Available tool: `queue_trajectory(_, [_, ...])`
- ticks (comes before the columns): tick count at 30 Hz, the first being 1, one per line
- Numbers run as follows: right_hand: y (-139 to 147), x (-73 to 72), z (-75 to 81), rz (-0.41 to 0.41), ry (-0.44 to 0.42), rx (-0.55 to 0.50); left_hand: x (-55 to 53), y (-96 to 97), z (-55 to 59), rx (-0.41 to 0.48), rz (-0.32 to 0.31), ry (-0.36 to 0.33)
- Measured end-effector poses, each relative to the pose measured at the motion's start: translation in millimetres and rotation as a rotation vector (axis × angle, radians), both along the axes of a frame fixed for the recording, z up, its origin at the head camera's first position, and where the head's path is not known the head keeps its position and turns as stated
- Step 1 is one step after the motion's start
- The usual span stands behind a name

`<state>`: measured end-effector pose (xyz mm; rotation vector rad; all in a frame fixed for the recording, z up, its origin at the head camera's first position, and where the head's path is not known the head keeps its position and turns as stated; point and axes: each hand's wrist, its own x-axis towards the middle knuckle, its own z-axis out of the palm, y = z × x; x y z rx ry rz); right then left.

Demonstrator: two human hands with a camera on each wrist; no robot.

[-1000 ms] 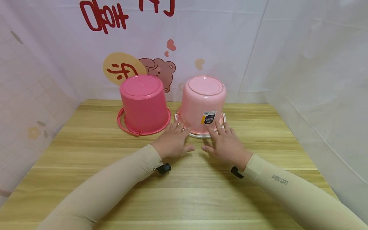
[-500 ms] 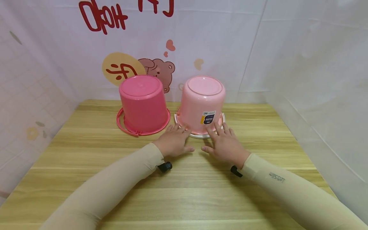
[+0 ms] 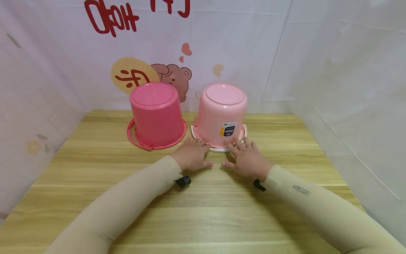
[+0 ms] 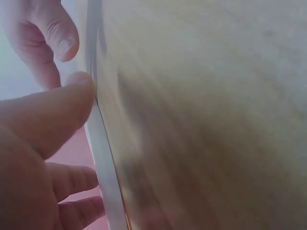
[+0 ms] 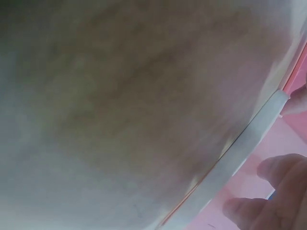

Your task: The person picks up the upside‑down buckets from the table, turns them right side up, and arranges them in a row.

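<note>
Both hands lie flat on the tabletop (image 3: pixel 95 169), fingers (image 3: pixel 194 142) straight and relaxed, holding nothing — the left hand (image 3: pixel 191 156) and the right hand (image 3: pixel 246 158) reach the near rim of the pale bucket (image 3: pixel 222 114), fingertips at its white handle (image 3: pixel 219 149). It stands upside down at the back. Just beside it to the left — a darker bucket (image 3: pixel 156 113), also inverted. A printed curtain (image 3: pixel 152 46) hangs behind.

Wooden table (image 3: pixel 95 197) against white cloth walls (image 3: pixel 333 70) with bear print (image 3: pixel 172 76)
</note>
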<state>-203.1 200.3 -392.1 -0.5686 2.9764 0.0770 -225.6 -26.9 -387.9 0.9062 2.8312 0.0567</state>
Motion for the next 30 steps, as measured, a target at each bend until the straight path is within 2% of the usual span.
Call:
queue_trajectory(8, [-3,-4.0,0.1,0.020,-0.005,0.050,-9.0,4.2,4.4,-0.058,-0.009,0.074])
queue_trajectory(18, [-8,-8.4,8.0,0.037,0.001,0.062,-11.3,8.3,7.8,-0.113,-0.009,0.077])
queue_trajectory(30, [-10,-8.3,10.8,0.053,-0.014,0.048,-13.6,9.8,4.0,-0.107,-0.026,0.099])
